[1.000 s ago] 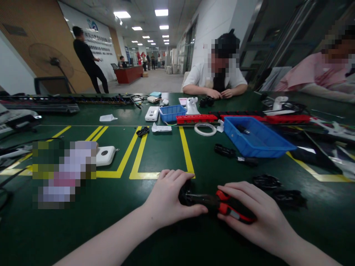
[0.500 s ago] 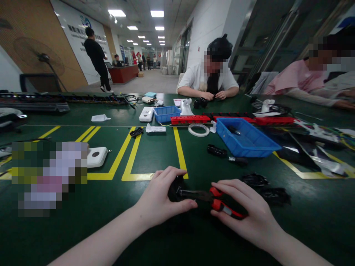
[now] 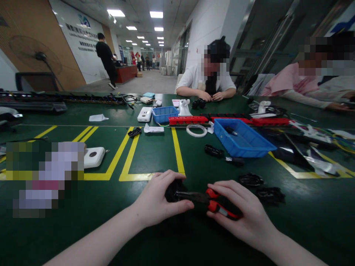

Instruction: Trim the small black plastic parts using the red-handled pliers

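My right hand (image 3: 241, 210) is wrapped round the red and black handles of a pair of pliers (image 3: 210, 197). Their dark jaws point left and reach a black part (image 3: 172, 190) that my left hand (image 3: 162, 195) grips between thumb and fingers. Most of that part is hidden by my fingers, so its kind does not show. Whether the jaws are clamped on it I cannot tell. Beside my right hand lie two black bundles (image 3: 251, 180) that look like wrapped plastic or cable.
Beyond my hands stand a blue bin (image 3: 244, 142) and a smaller blue bin (image 3: 165, 114). Black pieces (image 3: 213, 150) and a white ring (image 3: 196, 130) lie nearby. A white power bank (image 3: 94, 157) is at left. One person (image 3: 206, 77) sits opposite, another (image 3: 294, 81) at right.
The view has shifted slightly, so the table things sit a little further left. My hands keep the same hold on pliers and black part. A person in the background has walked right.
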`<act>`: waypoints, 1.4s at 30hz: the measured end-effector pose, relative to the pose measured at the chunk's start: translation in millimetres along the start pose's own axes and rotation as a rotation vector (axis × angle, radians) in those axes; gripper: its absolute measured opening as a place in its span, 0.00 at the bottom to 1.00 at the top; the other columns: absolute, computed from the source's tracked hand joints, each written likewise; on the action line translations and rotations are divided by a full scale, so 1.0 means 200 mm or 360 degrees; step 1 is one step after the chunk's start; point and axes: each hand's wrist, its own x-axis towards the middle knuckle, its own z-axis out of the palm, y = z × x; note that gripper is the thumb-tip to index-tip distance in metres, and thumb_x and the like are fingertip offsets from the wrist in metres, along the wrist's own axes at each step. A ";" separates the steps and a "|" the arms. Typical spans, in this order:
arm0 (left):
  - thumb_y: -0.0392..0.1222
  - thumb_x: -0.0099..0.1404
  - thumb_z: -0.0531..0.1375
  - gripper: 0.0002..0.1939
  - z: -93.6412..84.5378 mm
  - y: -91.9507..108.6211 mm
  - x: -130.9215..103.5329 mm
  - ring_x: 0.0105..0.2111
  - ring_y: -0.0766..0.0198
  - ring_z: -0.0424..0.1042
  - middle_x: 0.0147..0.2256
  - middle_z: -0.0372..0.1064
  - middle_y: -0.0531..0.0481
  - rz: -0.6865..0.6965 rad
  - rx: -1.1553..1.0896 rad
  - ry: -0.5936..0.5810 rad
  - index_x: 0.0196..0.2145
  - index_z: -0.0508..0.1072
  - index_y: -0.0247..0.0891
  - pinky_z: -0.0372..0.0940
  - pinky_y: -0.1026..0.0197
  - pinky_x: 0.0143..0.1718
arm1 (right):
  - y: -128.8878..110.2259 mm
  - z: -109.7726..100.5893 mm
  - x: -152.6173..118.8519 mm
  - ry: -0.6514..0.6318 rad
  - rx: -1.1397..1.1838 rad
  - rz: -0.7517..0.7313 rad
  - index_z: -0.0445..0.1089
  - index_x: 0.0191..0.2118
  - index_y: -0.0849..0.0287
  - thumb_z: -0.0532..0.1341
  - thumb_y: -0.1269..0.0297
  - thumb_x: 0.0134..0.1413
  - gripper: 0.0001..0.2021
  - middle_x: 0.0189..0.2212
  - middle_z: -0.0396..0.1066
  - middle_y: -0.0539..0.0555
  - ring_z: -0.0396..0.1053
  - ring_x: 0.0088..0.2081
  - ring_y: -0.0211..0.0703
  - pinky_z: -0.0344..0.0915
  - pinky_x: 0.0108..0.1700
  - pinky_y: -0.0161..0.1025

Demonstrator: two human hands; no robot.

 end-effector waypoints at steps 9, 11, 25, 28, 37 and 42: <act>0.50 0.63 0.63 0.20 0.00 0.00 0.00 0.49 0.51 0.69 0.48 0.72 0.46 0.0001 -0.0025 -0.0042 0.51 0.71 0.42 0.62 0.49 0.50 | 0.00 0.00 0.01 -0.0038 0.0030 0.0062 0.70 0.54 0.53 0.66 0.58 0.55 0.21 0.44 0.75 0.58 0.75 0.43 0.50 0.74 0.41 0.45; 0.49 0.63 0.62 0.20 0.00 0.00 0.00 0.48 0.51 0.69 0.48 0.72 0.46 0.0021 -0.0035 -0.0036 0.51 0.70 0.42 0.61 0.48 0.50 | 0.00 0.00 0.00 -0.0034 0.0038 0.0060 0.69 0.54 0.53 0.66 0.58 0.55 0.21 0.44 0.75 0.58 0.75 0.43 0.49 0.74 0.41 0.45; 0.50 0.63 0.63 0.20 0.00 0.00 0.00 0.45 0.53 0.71 0.45 0.72 0.47 0.0085 0.0052 -0.0071 0.50 0.71 0.42 0.63 0.50 0.48 | -0.01 0.00 0.00 -0.0038 0.0024 0.0004 0.69 0.54 0.54 0.66 0.58 0.56 0.21 0.43 0.75 0.59 0.75 0.41 0.49 0.74 0.39 0.44; 0.50 0.63 0.63 0.19 -0.01 0.00 0.00 0.45 0.53 0.71 0.45 0.73 0.48 0.0091 0.0047 -0.0079 0.50 0.71 0.42 0.63 0.50 0.48 | -0.01 0.00 0.00 -0.0034 -0.0004 -0.0034 0.68 0.55 0.55 0.66 0.58 0.56 0.21 0.43 0.74 0.59 0.75 0.41 0.48 0.74 0.39 0.43; 0.49 0.62 0.64 0.20 0.00 0.01 0.00 0.46 0.53 0.70 0.46 0.72 0.48 0.0059 0.0019 -0.0082 0.50 0.71 0.42 0.63 0.50 0.48 | -0.01 -0.01 0.01 -0.0019 -0.0012 0.0017 0.70 0.55 0.54 0.66 0.58 0.55 0.21 0.43 0.75 0.58 0.75 0.42 0.50 0.72 0.40 0.45; 0.49 0.62 0.64 0.21 0.00 0.01 0.00 0.47 0.53 0.69 0.47 0.71 0.48 0.0063 0.0004 -0.0077 0.51 0.70 0.42 0.62 0.51 0.49 | 0.00 -0.01 0.01 0.0009 -0.0129 -0.0019 0.69 0.54 0.53 0.66 0.59 0.54 0.22 0.43 0.77 0.57 0.75 0.44 0.51 0.67 0.47 0.50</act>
